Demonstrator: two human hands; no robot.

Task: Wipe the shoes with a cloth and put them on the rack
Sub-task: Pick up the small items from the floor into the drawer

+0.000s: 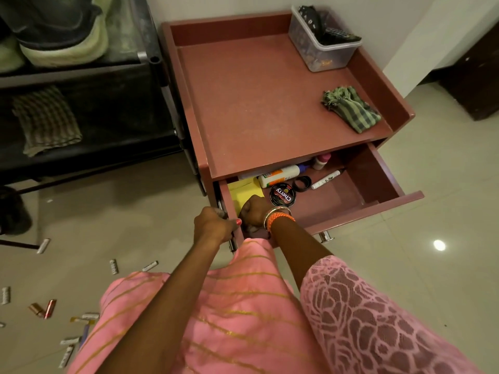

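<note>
A dark shoe with a pale sole [58, 36] stands on the top shelf of the black rack [89, 76] at the upper left. A green checked cloth [351, 107] lies on top of the reddish cabinet [264, 103]. Another checked cloth [44, 120] lies on a lower rack shelf. The cabinet's drawer [383, 184] is pulled out. My left hand [213, 225] grips the drawer's left front corner. My right hand [255, 211] reaches into the drawer's near left corner with fingers curled down; what they touch is hidden.
The drawer holds a shoe polish tin [282, 195], a glue bottle [279, 175], a marker [325, 179] and yellow paper [243, 191]. A clear plastic box [321, 39] stands at the cabinet's back right. Several batteries [113, 266] lie scattered on the tiled floor at the left.
</note>
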